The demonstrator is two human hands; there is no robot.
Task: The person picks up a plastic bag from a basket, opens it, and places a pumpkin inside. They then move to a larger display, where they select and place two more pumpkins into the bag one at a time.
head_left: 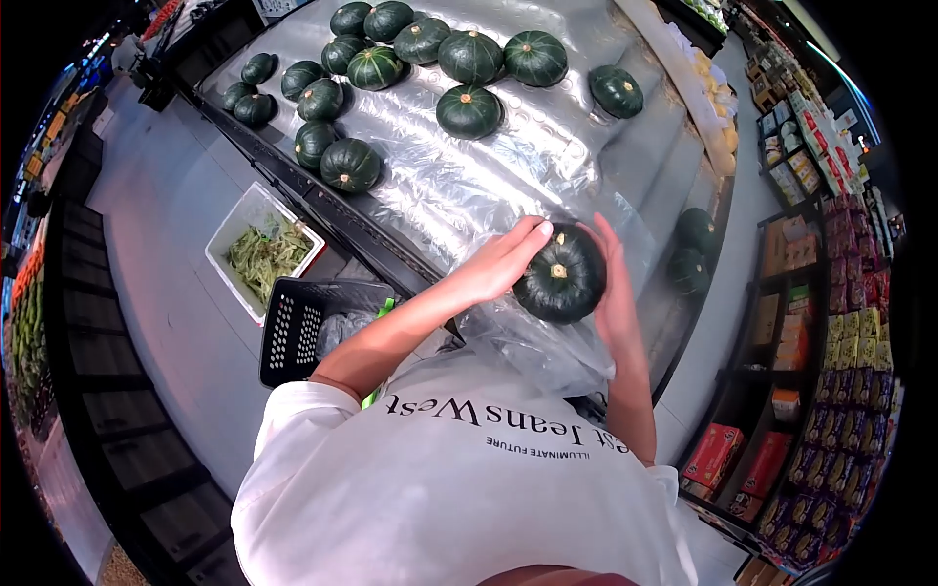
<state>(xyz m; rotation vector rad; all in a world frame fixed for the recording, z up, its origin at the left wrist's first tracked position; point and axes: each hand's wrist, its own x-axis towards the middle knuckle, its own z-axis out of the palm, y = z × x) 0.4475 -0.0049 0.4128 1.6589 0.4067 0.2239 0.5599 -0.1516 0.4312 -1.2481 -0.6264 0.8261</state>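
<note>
Between my two hands is a dark green kabocha squash (562,278), its pale stem facing up toward me. My left hand (503,262) presses against its left side, with the thumb lying along the top edge. On the opposite side, my right hand (616,278) cups it with the fingers pointing up and away. A clear plastic bag (547,342) bunches beneath the squash, against the front of my white shirt. Beyond my hands, several more kabocha squashes (471,57) rest on a display stand (430,166) covered in shiny silver sheeting.
On the floor to the left stand a white bin (217,244) of leafy scraps and a black shopping basket (293,337) with plastic inside. The stand has a dark raised edge (366,230). Two squashes (691,252) sit low at its right. Shelves of packaged goods (831,430) line the right.
</note>
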